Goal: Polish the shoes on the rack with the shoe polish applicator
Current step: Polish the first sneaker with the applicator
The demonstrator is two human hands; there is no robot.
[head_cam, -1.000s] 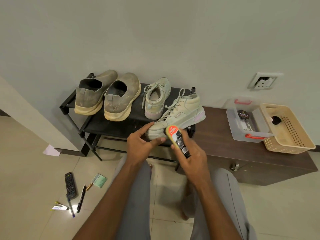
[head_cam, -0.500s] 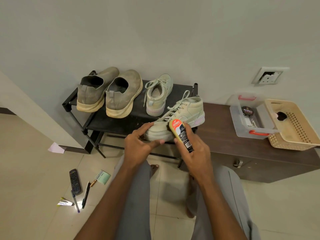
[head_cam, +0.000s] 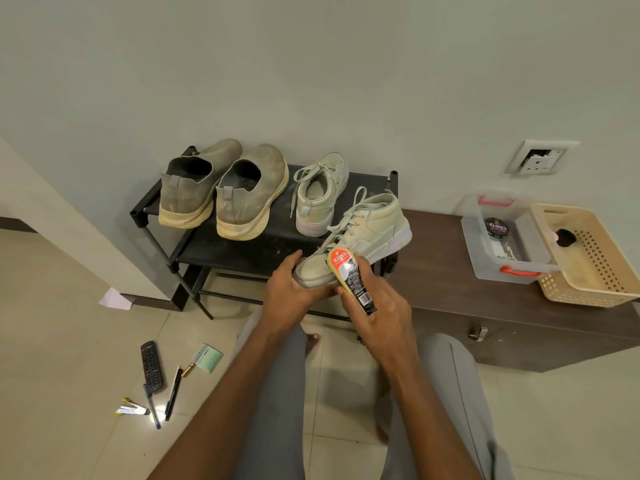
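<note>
A pale high-top sneaker [head_cam: 370,226] lies tilted at the front right of the black shoe rack [head_cam: 242,251], its toe gripped by my left hand [head_cam: 287,292]. My right hand [head_cam: 381,306] holds the yellow shoe polish applicator [head_cam: 348,275] against the sneaker's side near the toe. Its partner sneaker [head_cam: 320,192] stands behind it on the rack. Two grey slip-on shoes [head_cam: 221,188] with cream soles stand on the left of the rack.
A dark wooden low cabinet [head_cam: 450,289] right of the rack bears a clear plastic box [head_cam: 491,261] with a polish tin [head_cam: 496,227] and a beige basket [head_cam: 588,271]. A remote control [head_cam: 151,367], pens [head_cam: 173,393] and a small paper [head_cam: 207,357] lie on the floor tiles at left.
The applicator and my right hand have shifted slightly along the sneaker's toe side. My left hand keeps its grip on the toe. The view has moved a little.
</note>
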